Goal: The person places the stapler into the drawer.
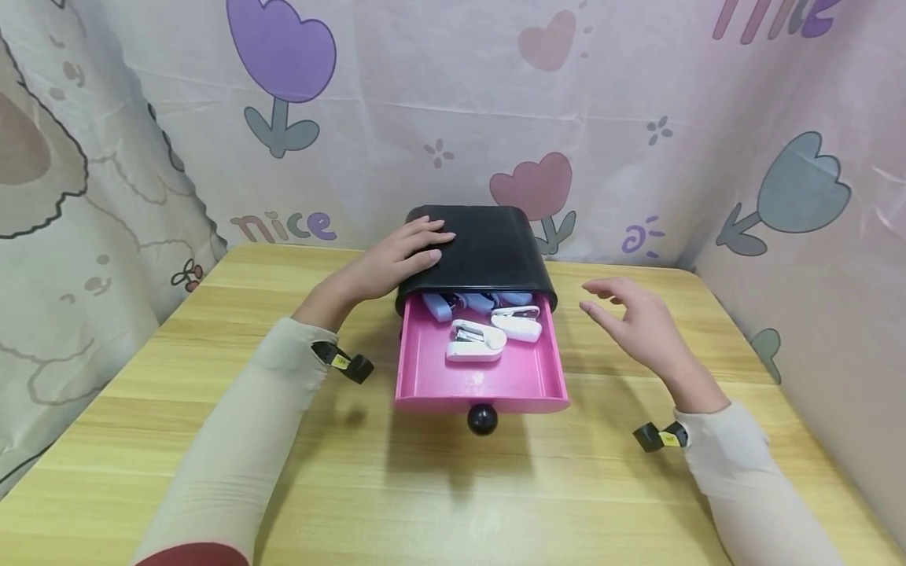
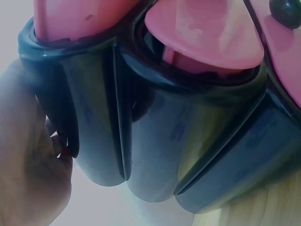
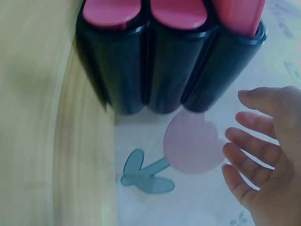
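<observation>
A black drawer unit (image 1: pixel 488 248) with pink drawers stands on the table, its top drawer (image 1: pixel 425 377) pulled out toward me. Two small white staplers, a nearer stapler (image 1: pixel 476 342) and a farther stapler (image 1: pixel 518 324), lie inside. Behind them are several bluish staplers (image 1: pixel 439 306), partly hidden under the unit's top. My left hand (image 1: pixel 385 259) rests on the top at its left side, fingers extended. My right hand (image 1: pixel 640 326) hovers to the right of the unit, holding nothing, its fingers loosely bent and apart from it. The right wrist view also shows this hand (image 3: pixel 263 146) clear of the casing (image 3: pixel 164 70).
A round black knob (image 1: pixel 483 420) sticks out from the top drawer's front. Two lower pink drawers show in the left wrist view; the middle drawer (image 2: pixel 207 33) juts out slightly. Patterned cloth (image 1: pixel 425 102) hangs behind the wooden table (image 1: pixel 340 487) and along its sides.
</observation>
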`<state>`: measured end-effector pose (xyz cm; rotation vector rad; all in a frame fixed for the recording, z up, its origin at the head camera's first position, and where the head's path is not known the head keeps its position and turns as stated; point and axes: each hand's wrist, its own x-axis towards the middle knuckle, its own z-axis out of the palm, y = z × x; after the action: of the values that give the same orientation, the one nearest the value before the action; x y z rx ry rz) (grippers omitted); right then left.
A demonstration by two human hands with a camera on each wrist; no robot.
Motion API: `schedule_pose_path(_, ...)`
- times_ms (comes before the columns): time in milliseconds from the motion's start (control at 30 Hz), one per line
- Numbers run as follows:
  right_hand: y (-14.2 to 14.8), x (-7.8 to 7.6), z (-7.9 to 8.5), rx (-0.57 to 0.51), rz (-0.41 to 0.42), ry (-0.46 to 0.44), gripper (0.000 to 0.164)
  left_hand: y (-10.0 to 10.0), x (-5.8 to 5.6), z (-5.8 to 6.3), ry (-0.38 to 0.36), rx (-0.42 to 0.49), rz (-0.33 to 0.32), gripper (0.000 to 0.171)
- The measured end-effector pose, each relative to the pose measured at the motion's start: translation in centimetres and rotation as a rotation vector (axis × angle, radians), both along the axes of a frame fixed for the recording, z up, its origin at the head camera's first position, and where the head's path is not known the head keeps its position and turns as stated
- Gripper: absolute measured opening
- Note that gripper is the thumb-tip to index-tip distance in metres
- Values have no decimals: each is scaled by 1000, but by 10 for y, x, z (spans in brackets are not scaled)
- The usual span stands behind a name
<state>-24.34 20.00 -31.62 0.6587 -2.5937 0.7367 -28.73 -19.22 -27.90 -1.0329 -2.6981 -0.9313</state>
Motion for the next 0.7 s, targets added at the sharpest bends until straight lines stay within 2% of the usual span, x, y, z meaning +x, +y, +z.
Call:
schedule_pose_path(500, 37, -30, -20, 68, -118, -49, 46, 1, 2, 2, -1, -1, -1, 48)
schedule_pose_path(700, 55, -40, -28, 73, -167, -128, 53, 1, 1, 1, 2, 1, -1, 48)
